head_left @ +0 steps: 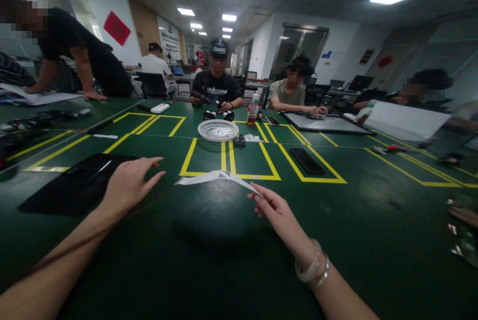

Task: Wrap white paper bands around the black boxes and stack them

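Two of your hands over the green bench (209,240), your right hand (278,215) pinching a white paper strip (218,177) by its near end, seemingly lifted slightly, your left hand (129,183) loose and empty beside a black mat (56,190), white fan grille (218,130) beyond.

A green table (209,240) with yellow tape lines (267,160) bears a phone (306,160) and white fan grille (218,130).

I see a thin white paper sheet (218,177) on the smooth, faintly glossy green bench (224,240); the mat (74,185) looks matt black, the fan grille (218,130) white plastic.
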{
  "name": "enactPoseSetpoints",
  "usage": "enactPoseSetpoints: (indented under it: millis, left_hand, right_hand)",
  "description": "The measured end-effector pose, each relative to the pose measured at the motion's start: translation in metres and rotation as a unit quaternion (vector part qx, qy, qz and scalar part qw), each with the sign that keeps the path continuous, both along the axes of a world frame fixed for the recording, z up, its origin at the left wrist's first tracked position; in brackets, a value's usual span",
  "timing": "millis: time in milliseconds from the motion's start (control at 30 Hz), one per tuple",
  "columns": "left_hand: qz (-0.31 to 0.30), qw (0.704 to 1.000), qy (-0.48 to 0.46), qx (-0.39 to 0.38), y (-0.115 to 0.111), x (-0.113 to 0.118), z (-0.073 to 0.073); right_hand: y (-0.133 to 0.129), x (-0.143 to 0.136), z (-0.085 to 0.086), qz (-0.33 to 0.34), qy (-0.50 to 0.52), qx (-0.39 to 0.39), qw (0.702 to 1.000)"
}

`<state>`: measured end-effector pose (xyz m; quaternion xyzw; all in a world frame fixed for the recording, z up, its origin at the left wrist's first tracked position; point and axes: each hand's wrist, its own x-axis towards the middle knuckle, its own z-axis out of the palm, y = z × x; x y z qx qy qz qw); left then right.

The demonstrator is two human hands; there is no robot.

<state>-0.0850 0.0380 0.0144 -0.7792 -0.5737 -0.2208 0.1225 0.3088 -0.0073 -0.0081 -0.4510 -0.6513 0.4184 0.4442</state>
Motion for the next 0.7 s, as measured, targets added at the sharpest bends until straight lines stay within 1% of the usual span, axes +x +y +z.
enactPoseSetpoints:
  millis: [100,167,233,300,367,433,467,533,600,633,700]
  left_hand:
    - [0.083,0.996,0.013,-0.02,0.011,-0.031,-0.007]
    - [0.115,0.992,0.001,-0.047,0.016,-0.047,-0.013]
    - [0.122,0.988,-0.043,-0.082,0.02,-0.055,-0.017]
    - [0.112,0.982,-0.094,-0.12,0.02,-0.052,-0.02]
    - [0.089,0.977,-0.122,-0.147,0.018,-0.04,-0.02]
    - [0.044,0.978,-0.134,-0.155,0.013,-0.02,-0.02]
    - [0.008,0.979,-0.138,-0.15,0.008,-0.008,-0.02]
    - [-0.088,0.978,-0.133,-0.131,-0.003,0.018,-0.018]
    - [-0.188,0.97,-0.104,-0.111,-0.017,0.046,-0.017]
    - [-0.226,0.964,-0.087,-0.107,-0.024,0.06,-0.016]
    - [-0.277,0.952,-0.066,-0.116,-0.038,0.084,-0.016]
  right_hand:
    - [0.002,0.004,0.003,-0.029,0.022,0.003,0.999]
    - [0.002,0.005,0.003,-0.044,0.019,0.011,0.999]
    - [0.001,0.004,0.002,-0.056,-0.004,0.029,0.998]
    - [-0.002,0.002,0.002,-0.065,-0.056,0.072,0.994]
    - [-0.006,-0.001,0.003,-0.067,-0.12,0.128,0.982]
    - [-0.011,-0.004,0.006,-0.048,-0.173,0.16,0.971]
    - [-0.014,-0.006,0.007,-0.034,-0.188,0.165,0.968]
    - [-0.017,-0.009,0.008,-0.001,-0.205,0.167,0.964]
    - [-0.019,-0.012,0.005,0.032,-0.214,0.168,0.962]
    - [-0.02,-0.014,0.004,0.047,-0.218,0.168,0.96]
    - [-0.021,-0.018,-0.001,0.072,-0.224,0.164,0.958]
